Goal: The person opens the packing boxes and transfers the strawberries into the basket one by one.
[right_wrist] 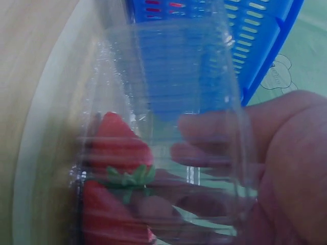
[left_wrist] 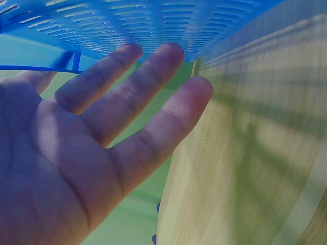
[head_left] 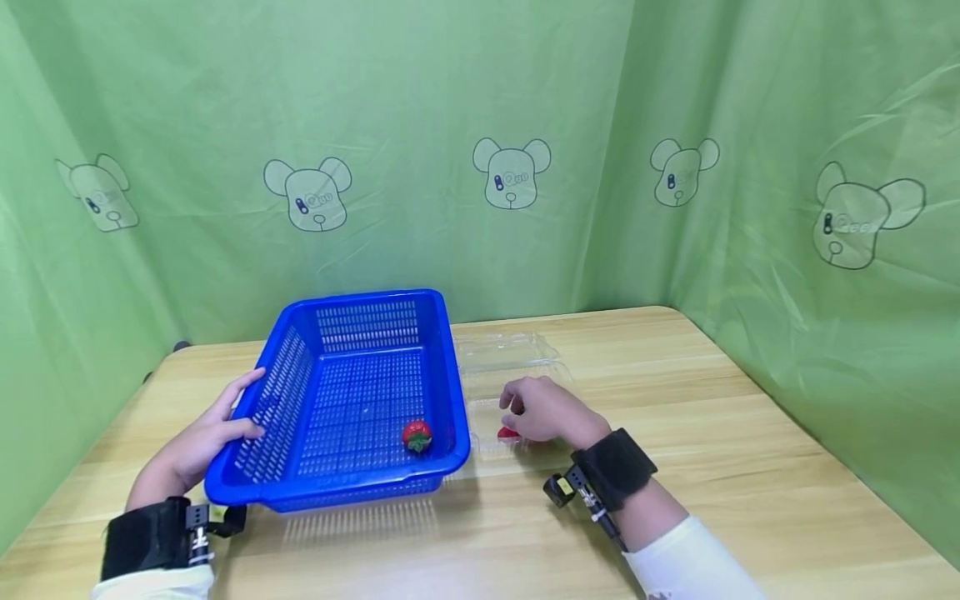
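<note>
A green curtain backs the wooden tabletop, and in my head view the left hand grips a tilted blue basket, one strawberry inside. My left-wrist view shows that hand's fingers extended; my right-wrist view, two strawberries in a clear plastic box by the right hand, whose hold I can't tell.

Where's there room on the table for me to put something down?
The biggest bare patch of table is between the right arm and the green curtain on the right. Another lies this side of the blue basket, left of that arm. The middle is crowded: left hand holding the basket, clear box with strawberries, and right hand.
</note>
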`<state>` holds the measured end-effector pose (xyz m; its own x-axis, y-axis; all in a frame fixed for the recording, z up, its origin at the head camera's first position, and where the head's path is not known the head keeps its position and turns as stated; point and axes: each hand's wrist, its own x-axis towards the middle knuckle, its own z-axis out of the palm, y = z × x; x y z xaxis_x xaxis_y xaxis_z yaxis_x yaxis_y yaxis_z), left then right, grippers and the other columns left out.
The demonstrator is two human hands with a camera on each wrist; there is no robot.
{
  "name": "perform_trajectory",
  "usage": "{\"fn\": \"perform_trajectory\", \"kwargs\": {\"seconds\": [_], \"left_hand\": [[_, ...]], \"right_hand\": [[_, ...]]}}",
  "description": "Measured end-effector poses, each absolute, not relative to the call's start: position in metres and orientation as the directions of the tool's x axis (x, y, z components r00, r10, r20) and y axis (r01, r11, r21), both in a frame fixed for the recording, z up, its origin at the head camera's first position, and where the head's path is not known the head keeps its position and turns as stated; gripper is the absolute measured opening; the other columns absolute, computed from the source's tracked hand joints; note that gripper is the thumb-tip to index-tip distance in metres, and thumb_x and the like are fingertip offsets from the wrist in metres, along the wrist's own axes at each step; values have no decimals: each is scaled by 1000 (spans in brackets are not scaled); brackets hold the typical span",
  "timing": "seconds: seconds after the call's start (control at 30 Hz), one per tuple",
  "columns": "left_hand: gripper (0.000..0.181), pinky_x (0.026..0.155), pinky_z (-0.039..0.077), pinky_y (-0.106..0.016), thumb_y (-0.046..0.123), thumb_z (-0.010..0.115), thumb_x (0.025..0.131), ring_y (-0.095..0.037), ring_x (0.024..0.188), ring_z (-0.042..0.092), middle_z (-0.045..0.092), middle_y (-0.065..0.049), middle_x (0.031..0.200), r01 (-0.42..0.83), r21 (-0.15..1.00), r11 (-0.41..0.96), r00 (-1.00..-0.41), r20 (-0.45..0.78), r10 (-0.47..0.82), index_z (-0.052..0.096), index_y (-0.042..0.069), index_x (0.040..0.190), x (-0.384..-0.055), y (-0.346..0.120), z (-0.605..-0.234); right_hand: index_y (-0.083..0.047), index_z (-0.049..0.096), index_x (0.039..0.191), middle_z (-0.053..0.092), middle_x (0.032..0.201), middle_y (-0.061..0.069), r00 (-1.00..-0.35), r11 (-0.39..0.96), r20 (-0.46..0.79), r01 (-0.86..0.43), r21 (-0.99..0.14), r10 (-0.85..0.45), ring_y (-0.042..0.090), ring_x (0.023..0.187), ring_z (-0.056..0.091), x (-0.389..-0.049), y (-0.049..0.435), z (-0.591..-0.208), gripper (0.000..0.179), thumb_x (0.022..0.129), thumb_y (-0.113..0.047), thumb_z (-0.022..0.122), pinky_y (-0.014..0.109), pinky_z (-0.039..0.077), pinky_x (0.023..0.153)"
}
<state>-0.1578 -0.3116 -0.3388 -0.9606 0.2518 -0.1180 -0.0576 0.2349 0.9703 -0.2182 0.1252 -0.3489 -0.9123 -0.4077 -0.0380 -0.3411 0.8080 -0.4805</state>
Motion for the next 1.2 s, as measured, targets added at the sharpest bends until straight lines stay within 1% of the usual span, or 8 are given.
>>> {"fn": "perform_trajectory", "kwargs": {"seconds": [0.13, 0.27, 0.4, 0.6, 0.7, 0.9, 1.1, 1.2], "left_hand": [[87, 78, 55, -51, 5, 48, 91, -34, 98, 62, 11, -40, 145, -56, 971, 233, -960, -117, 255, -9, 21, 155, -157, -311, -338], [87, 78, 56, -51, 5, 47, 91, -34, 96, 62, 12, -40, 145, -63, 971, 230, -960, -122, 252, -10, 21, 154, -156, -311, -337], [86, 76, 56, -50, 4, 46, 91, -33, 93, 63, 13, -40, 144, -76, 973, 219, -959, -131, 250, -10, 21, 154, -154, -312, -337], [86, 74, 57, -48, 2, 45, 91, -31, 92, 63, 13, -39, 144, -71, 977, 202, -958, -123, 258, -11, 21, 154, -156, -310, -339], [86, 75, 57, -48, 2, 45, 91, -31, 93, 63, 13, -39, 144, -70, 977, 200, -959, -121, 255, -10, 22, 154, -157, -310, -339], [87, 76, 56, -49, 3, 45, 91, -32, 96, 62, 12, -39, 145, -75, 974, 213, -962, -127, 242, -10, 22, 154, -158, -309, -338], [87, 76, 56, -50, 2, 45, 90, -33, 95, 63, 13, -39, 145, -80, 975, 206, -963, -130, 238, -9, 23, 154, -157, -309, -337], [87, 76, 56, -50, 2, 45, 90, -32, 95, 63, 13, -40, 145, -80, 977, 197, -962, -127, 241, -8, 23, 155, -157, -308, -337]], "right_hand": [[-5, 67, 101, 60, 79, 1, -909, 805, -41, -345, -482, -415, 13, 52, 56, -220, 125, -351, 14, 88, -11, 68, 30, 49, 61], [-6, 68, 99, 62, 82, 1, -902, 805, -41, -362, -470, -429, 12, 54, 56, -221, 124, -353, 14, 86, -11, 69, 30, 49, 64], [-8, 69, 98, 64, 86, 1, -894, 796, -42, -375, -475, -446, 12, 54, 57, -222, 123, -356, 15, 83, -10, 71, 30, 49, 62], [-10, 70, 93, 65, 87, 0, -893, 794, -43, -375, -478, -447, 12, 53, 56, -222, 124, -357, 13, 80, -9, 74, 29, 48, 59], [-11, 71, 94, 65, 86, 0, -894, 797, -48, -371, -476, -445, 12, 53, 57, -223, 124, -356, 14, 80, -8, 74, 29, 48, 59], [-10, 72, 96, 65, 83, -2, -896, 809, -64, -363, -463, -439, 11, 57, 57, -225, 124, -354, 18, 79, -8, 76, 30, 48, 64], [-9, 73, 97, 64, 81, -1, -902, 812, -99, -325, -486, -421, 14, 59, 58, -226, 125, -356, 22, 76, -3, 77, 28, 49, 58], [-11, 73, 94, 63, 79, -1, -899, 812, -109, -323, -485, -423, 15, 61, 57, -224, 126, -355, 21, 75, -2, 78, 28, 49, 57]]}}
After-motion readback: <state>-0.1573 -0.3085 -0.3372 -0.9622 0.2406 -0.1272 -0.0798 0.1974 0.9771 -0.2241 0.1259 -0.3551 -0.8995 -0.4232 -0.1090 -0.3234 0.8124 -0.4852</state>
